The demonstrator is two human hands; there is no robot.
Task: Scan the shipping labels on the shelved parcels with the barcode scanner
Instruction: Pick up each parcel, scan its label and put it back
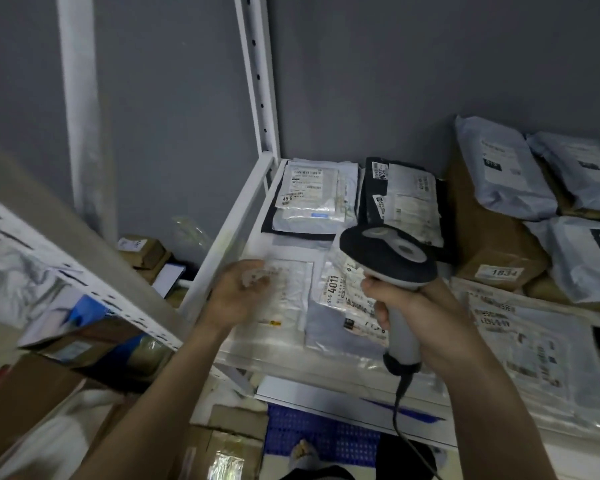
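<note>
My right hand (400,301) grips the grey handle of a barcode scanner (388,258), whose dark head hangs over a crumpled white parcel labelled 4011 (336,289). My left hand (238,294), blurred, rests on the left end of a clear flat bag parcel (284,306) at the shelf's front left; whether it grips the bag is unclear. Behind lie a clear-bagged parcel with a white label (309,195) and a black parcel with labels (402,199). A large clear bag with a label (534,344) lies at the front right.
The white metal shelf (222,233) has an upright post (257,81) at its back left corner. Brown boxes (492,244) and grey mailers (506,168) stack at the right. A second shelf edge (84,278) juts in at the left. Boxes and a blue crate (319,438) lie below.
</note>
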